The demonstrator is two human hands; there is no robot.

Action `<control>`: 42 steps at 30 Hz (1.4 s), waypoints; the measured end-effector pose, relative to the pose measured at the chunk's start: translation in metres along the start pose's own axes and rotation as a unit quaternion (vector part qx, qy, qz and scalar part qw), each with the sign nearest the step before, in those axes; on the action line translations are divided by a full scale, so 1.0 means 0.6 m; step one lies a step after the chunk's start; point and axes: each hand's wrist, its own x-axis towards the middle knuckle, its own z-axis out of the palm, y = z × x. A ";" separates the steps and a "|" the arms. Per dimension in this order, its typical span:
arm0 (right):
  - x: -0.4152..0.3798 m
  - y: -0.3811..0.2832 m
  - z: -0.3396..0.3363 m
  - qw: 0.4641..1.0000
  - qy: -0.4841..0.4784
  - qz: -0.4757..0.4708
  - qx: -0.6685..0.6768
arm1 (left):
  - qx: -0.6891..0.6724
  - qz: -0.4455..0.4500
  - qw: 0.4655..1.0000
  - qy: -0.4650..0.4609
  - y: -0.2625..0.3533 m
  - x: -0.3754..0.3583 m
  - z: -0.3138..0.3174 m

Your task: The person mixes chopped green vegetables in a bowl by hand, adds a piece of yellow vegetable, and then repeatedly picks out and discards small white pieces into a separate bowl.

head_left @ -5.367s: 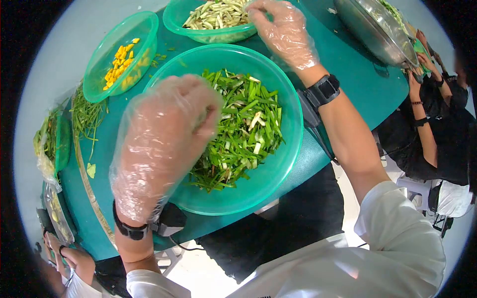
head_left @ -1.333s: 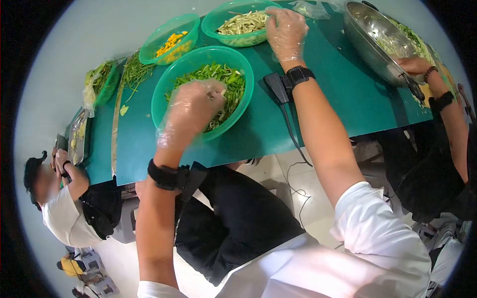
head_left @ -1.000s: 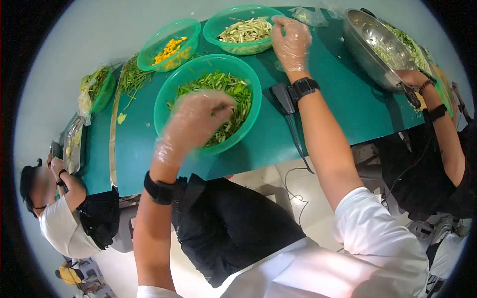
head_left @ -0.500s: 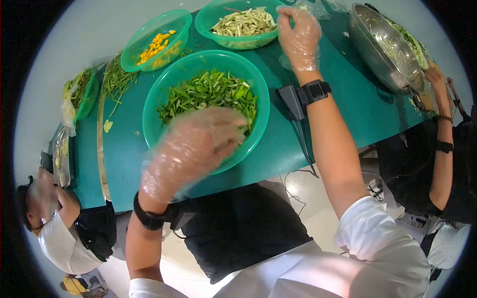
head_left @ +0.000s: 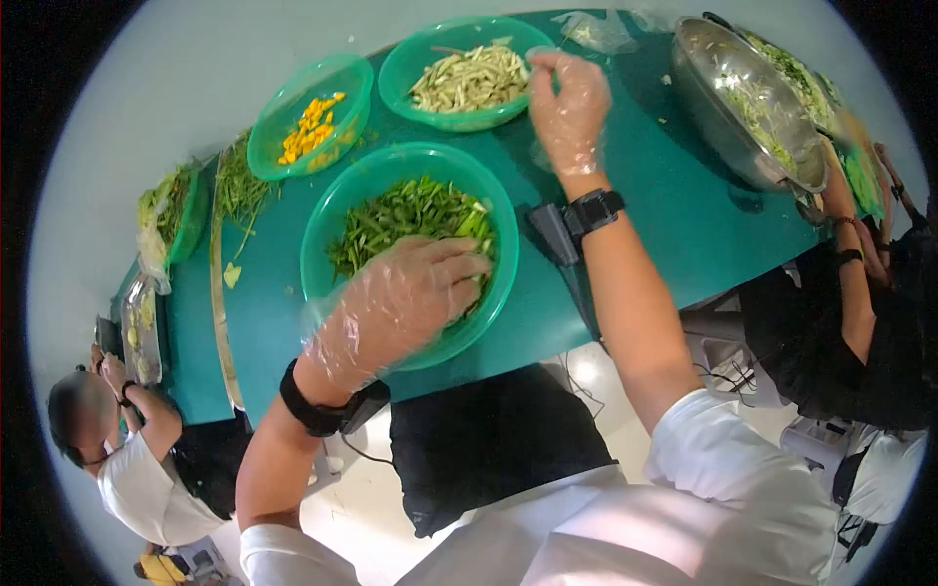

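My left hand [head_left: 410, 293], in a clear plastic glove, reaches into a green plastic bowl [head_left: 315, 256]. Its bent fingers are closed around chopped green vegetables [head_left: 410, 212], and the fingertips are partly hidden among the pieces. My right hand [head_left: 572, 107], gloved the same way, pinches the right rim of a second green bowl [head_left: 469, 119] farther back. Pale vegetable strips [head_left: 471, 80] lie inside that one. A third green bowl [head_left: 264, 156], holding yellow-orange pieces [head_left: 313, 127], stands to its left.
Long leafy greens [head_left: 242, 186] and another basket of greens [head_left: 176, 210] lie at left. At right, a large metal bowl [head_left: 713, 117] holds pale shreds, with a person's arm [head_left: 848, 244] beside it. Another person [head_left: 156, 439] works at far left. A plastic bag [head_left: 598, 34] lies behind.
My left hand was blurred by motion over the chopped greens and now shows sharply, its fingers among them. My right hand stays at the far bowl's rim. The whole view has shifted slightly.
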 end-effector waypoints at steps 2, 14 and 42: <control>-0.010 -0.003 -0.002 0.999 -0.028 0.000 -0.038 | 0.032 -0.031 0.997 -0.065 -0.003 0.005 -0.007; -0.021 -0.033 0.008 0.999 -0.021 0.030 -0.007 | -0.014 -0.086 0.996 0.009 -0.021 0.026 -0.018; 0.006 -0.127 -0.023 0.885 -0.343 0.094 0.301 | -0.418 -0.299 0.827 0.230 -0.168 0.010 0.000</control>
